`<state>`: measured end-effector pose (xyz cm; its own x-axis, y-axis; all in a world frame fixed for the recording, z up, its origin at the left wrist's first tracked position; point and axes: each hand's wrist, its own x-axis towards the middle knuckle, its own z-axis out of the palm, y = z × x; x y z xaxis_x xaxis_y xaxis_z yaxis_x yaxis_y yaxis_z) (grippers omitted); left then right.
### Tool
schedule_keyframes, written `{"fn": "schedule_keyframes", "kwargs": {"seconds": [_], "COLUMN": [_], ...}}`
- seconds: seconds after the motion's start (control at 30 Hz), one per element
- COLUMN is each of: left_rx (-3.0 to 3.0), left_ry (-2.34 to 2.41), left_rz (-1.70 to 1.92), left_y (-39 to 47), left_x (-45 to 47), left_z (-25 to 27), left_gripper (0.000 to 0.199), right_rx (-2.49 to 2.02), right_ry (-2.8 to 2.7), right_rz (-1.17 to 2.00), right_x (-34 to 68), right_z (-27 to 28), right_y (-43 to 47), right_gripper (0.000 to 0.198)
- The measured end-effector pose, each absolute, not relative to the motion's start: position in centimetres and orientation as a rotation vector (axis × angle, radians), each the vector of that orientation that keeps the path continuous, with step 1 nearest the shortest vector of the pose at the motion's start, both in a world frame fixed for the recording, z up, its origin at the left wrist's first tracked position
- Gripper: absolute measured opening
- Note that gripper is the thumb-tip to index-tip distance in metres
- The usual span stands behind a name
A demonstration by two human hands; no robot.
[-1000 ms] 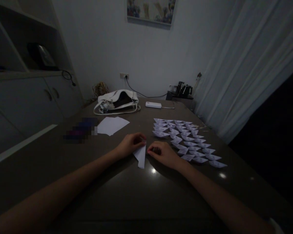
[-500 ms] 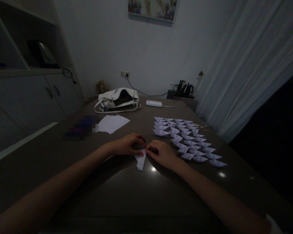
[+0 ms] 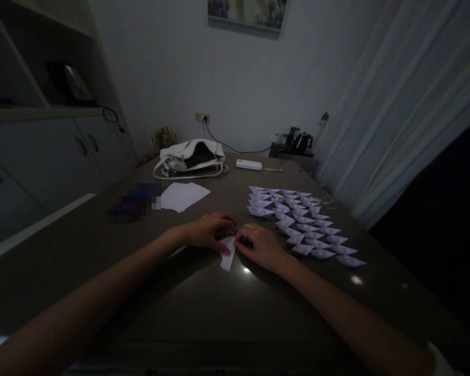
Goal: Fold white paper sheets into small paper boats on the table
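A small piece of folded white paper [image 3: 227,259] rests on the dark table between my hands. My left hand [image 3: 209,232] grips it from the left, thumb pressed on its face and fingers curved round the far side. From the right, my right hand [image 3: 258,244] pinches its upper edge between thumb and forefinger. The fingertips of both hands nearly meet there and hide the top of the paper. Several rows of folded paper boats [image 3: 307,228] stand to the right of my right hand. Beyond my left hand lie flat white paper sheets [image 3: 184,196].
A white handbag [image 3: 194,156] sits toward the table's far end, with a white power bank [image 3: 249,165] to its right. At the left is a blurred-out dark object [image 3: 133,203]. A black kettle [image 3: 302,142] stands on a small stand behind the table.
The folded paper has tilted slightly between my hands, and its lower end shows a little less. Both hands keep their hold. The whole view has shifted slightly.
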<state>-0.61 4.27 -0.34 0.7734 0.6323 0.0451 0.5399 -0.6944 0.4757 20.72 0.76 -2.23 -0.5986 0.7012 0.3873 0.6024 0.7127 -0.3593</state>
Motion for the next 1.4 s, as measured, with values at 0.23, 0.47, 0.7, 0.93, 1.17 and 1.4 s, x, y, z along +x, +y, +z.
{"fn": "schedule_keyframes", "kwargs": {"seconds": [0.23,0.47,0.7,0.93,1.17,1.4], "left_rx": [2.536,2.53,2.562,2.559,2.579,2.572], "left_ry": [0.89,0.907,0.9,0.903,0.888,0.886], "left_rz": [0.308,0.248,0.234,0.226,0.228,0.247], "left_y": [4.4,4.2,4.0,4.3,4.3,4.5], "left_x": [-0.5,-0.4,-0.4,-0.5,-0.5,-0.6], "left_z": [-0.5,0.0,0.1,-0.2,-0.2,-0.4], "left_gripper": [0.053,0.054,0.056,0.054,0.054,0.054], "right_rx": [-0.967,-0.85,-0.758,-0.783,-0.693,-0.658], "right_ry": [-2.511,-2.568,-2.597,-2.601,-2.629,-2.667], "right_rz": [0.249,0.327,0.337,0.303,0.277,0.322], "right_x": [20.3,19.9,20.1,20.3,20.0,20.0], "right_z": [-1.7,-1.9,-1.8,-1.6,-1.6,-1.2], "right_y": [0.1,-1.3,-1.7,-1.4,-1.7,-2.0], "right_gripper": [0.009,0.006,0.004,0.003,0.004,0.005]}}
